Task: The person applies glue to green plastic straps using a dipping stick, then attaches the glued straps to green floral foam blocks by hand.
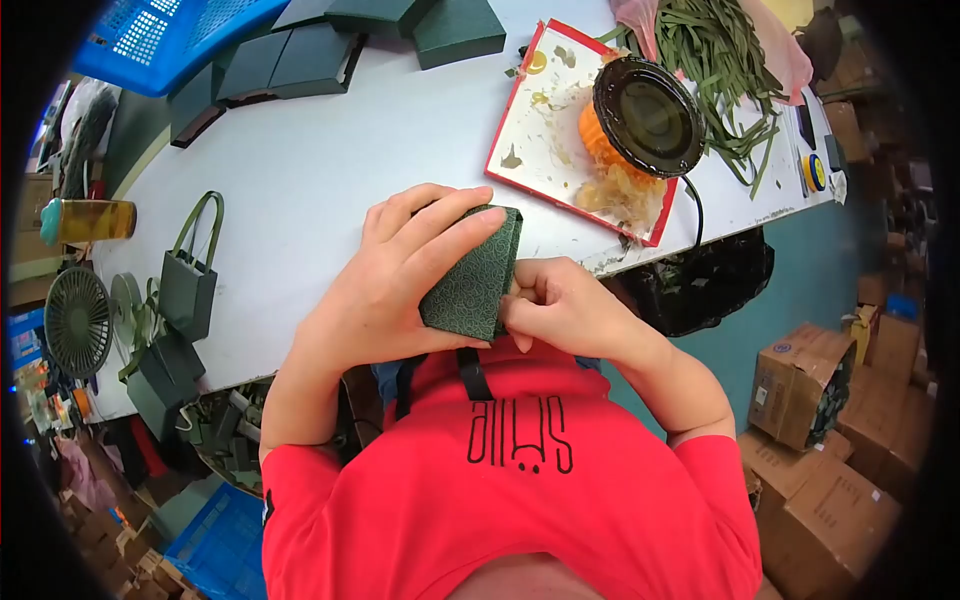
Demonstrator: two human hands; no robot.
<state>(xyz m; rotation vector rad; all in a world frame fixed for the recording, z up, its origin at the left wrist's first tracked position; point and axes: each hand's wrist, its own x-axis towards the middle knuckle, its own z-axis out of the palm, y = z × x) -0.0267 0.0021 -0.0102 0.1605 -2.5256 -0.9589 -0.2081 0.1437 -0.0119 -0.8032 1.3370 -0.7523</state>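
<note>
A small dark green box (468,290) with a swirling pattern is held in front of my red shirt, over the table's near edge. My left hand (385,280) grips it from the left, fingers across its top and thumb underneath. At the box's right side, my right hand (565,305) is closed, its curled fingertips against the edge. Whatever those fingertips pinch is hidden. Beyond the box lies a red-edged white tray (530,130) smeared with glue. An orange pot (597,140) with a dark round top (650,115) stands in it.
Green ribbons (720,80) are heaped at the back right. Several dark green boxes (310,60) line the back left near a blue basket (160,45). Left are a small green bag (188,290), a fan (78,320) and a drink bottle (95,220). Cartons (800,385) stack at right.
</note>
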